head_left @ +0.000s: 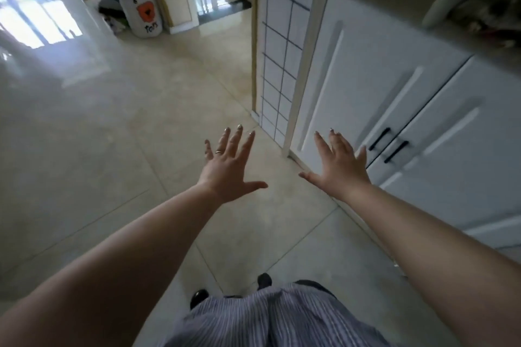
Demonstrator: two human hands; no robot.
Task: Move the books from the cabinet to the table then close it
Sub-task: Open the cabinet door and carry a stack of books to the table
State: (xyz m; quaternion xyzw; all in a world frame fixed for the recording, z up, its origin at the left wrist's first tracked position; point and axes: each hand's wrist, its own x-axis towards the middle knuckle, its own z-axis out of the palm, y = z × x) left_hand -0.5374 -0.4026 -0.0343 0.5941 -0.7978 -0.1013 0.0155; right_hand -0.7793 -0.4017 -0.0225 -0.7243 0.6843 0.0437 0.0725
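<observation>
The cabinet (394, 110) stood at the right, low and white, with panelled doors that bore raised vertical strips; the two doors nearest the person met at a dark seam, each with a slim black handle (380, 138) beside that seam, and all the doors in view were shut. No books showed anywhere. Both arms reached forward, bare. The left hand (228, 166) was spread flat, palm down, fingers splayed, a ring (218, 152) on one finger, holding nothing above the pale tiled floor (112, 149). The right hand (339, 165) was likewise splayed and empty, in front of the cabinet's left door, near the handles but apart from them. A white toy bin (141, 10) with an orange patch stood far off at upper left. A striped garment (267, 318) showed at the bottom edge.
</observation>
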